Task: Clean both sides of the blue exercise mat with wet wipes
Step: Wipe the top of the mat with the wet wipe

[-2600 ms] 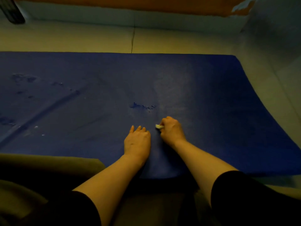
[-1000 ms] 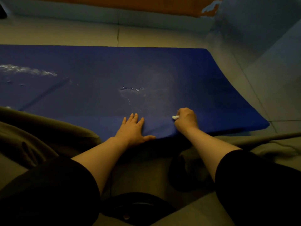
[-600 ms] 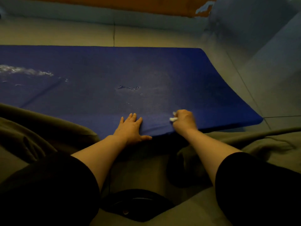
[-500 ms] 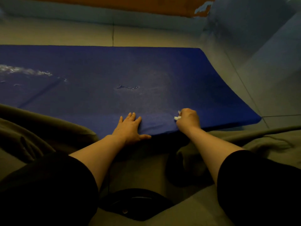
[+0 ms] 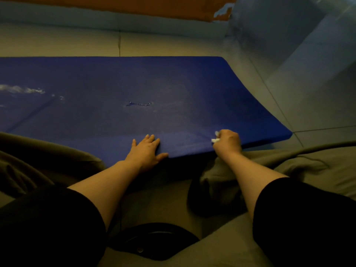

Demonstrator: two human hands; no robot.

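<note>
My left hand [image 5: 145,151] lies flat, fingers spread, pinning the near edge of the blue mat [image 5: 173,89] on the floor. My right hand [image 5: 228,140] is curled round a balled wet wipe [image 5: 215,140], rubbing the near right edge. Top side partly wiped, I think; white residue [image 5: 21,89] far left remains. Underside not yet done.

No text, label, brand, number or sign can be read anywhere in this dim view.
</note>
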